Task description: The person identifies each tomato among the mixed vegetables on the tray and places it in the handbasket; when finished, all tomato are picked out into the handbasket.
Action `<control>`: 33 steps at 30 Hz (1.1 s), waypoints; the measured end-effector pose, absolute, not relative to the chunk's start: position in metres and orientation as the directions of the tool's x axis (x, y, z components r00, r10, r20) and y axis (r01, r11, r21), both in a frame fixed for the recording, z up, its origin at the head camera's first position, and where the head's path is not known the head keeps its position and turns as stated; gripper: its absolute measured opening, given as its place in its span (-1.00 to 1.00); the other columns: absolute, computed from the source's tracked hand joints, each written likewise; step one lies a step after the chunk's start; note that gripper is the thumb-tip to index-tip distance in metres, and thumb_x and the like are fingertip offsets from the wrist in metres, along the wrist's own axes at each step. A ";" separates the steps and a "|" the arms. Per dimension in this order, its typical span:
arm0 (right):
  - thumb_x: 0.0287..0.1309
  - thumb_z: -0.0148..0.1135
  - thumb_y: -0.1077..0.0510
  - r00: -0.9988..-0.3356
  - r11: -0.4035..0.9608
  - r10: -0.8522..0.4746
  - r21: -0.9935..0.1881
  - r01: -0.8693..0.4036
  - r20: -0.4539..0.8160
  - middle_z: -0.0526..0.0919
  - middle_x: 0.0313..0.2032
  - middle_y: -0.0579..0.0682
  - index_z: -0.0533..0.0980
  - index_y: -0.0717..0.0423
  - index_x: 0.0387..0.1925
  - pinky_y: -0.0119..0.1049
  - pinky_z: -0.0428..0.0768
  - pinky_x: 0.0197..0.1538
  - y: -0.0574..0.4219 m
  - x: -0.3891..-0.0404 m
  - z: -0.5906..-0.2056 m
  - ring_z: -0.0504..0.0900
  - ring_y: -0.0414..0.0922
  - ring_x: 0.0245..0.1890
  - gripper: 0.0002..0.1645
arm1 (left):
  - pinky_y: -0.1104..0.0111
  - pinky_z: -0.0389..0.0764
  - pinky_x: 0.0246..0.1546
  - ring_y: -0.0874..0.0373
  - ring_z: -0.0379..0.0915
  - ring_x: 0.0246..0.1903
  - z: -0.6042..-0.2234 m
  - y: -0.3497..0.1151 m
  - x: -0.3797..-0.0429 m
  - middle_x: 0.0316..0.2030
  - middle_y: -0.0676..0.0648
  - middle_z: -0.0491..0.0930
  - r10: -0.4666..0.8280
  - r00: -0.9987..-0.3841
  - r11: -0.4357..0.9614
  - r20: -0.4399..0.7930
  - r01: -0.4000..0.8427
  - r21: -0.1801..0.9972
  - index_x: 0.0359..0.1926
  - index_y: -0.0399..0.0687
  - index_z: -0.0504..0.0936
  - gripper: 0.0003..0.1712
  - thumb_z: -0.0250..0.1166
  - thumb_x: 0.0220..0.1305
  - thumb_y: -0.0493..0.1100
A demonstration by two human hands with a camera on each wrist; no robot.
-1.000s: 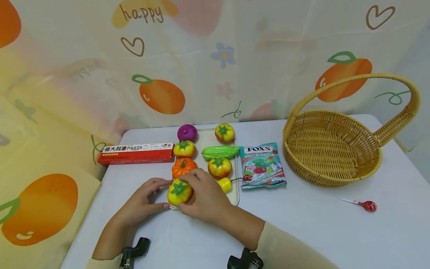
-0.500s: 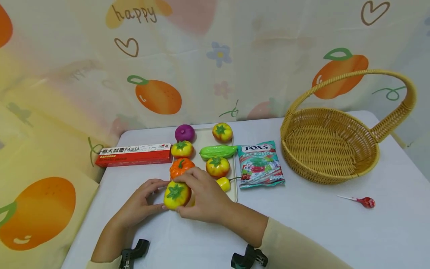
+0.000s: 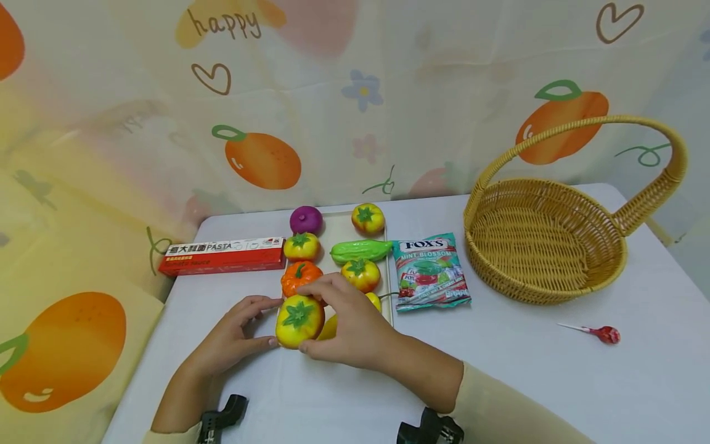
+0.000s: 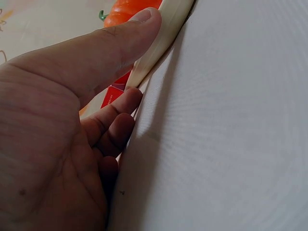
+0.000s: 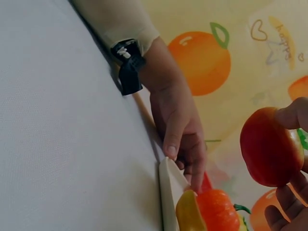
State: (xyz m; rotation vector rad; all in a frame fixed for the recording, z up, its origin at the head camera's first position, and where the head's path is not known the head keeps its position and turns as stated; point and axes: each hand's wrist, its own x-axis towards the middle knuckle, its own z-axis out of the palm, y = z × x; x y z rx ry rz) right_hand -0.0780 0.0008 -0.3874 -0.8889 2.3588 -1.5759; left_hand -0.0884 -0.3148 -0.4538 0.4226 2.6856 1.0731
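My right hand (image 3: 360, 327) holds a yellow and red toy persimmon (image 3: 299, 319) with a green leafy top between thumb and fingers. In the right wrist view this persimmon (image 5: 267, 149) is raised above the cream tray (image 5: 167, 197). A smooth yellow piece (image 3: 329, 328) lies under the right hand, partly hidden. At the tray's near left corner rests my left hand (image 3: 235, 330), thumb and index finger apart. Seen from the left wrist, its thumb (image 4: 139, 33) is at the tray rim (image 4: 168, 24) and the other fingers bend loosely near the tablecloth. An orange toy pumpkin (image 3: 299, 277) sits just beyond.
On the tray (image 3: 336, 225) are a purple onion (image 3: 306, 220), more persimmons (image 3: 368, 219) and a green vegetable (image 3: 360, 251). A pasta box (image 3: 224, 257) lies left. To the right are a candy bag (image 3: 431, 271), a wicker basket (image 3: 532, 240) and a lollipop (image 3: 606, 335).
My right hand has lifted the persimmon slightly and shifted it to the right, uncovering more of the yellow piece. The left hand stays at the tray corner. The head view has shifted a little.
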 end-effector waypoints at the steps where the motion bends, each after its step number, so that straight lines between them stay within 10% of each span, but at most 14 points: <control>1: 0.08 0.64 0.00 -0.813 0.268 -0.557 -0.889 -0.373 0.173 0.44 0.26 -0.17 0.50 -0.15 0.42 -0.21 0.70 0.19 0.003 -0.078 -0.386 0.47 -0.23 0.26 -0.14 | 0.10 0.51 0.37 0.01 0.43 0.27 -0.454 -0.314 -0.089 0.28 0.04 0.54 0.343 -0.935 0.692 -0.093 0.184 0.698 0.42 0.27 0.59 -0.20 0.66 0.16 -0.05; 33: -0.04 0.67 0.06 -0.887 0.313 -0.419 -0.886 -0.341 0.194 0.49 0.33 -0.20 0.55 -0.16 0.35 0.02 0.65 0.27 0.052 -0.077 -0.376 0.53 -0.17 0.24 -0.14 | 0.00 0.47 0.40 -0.03 0.44 0.33 -0.453 -0.313 -0.087 0.32 0.05 0.54 0.337 -0.937 0.695 -0.093 0.181 0.696 0.42 0.29 0.59 -0.19 0.67 0.15 0.00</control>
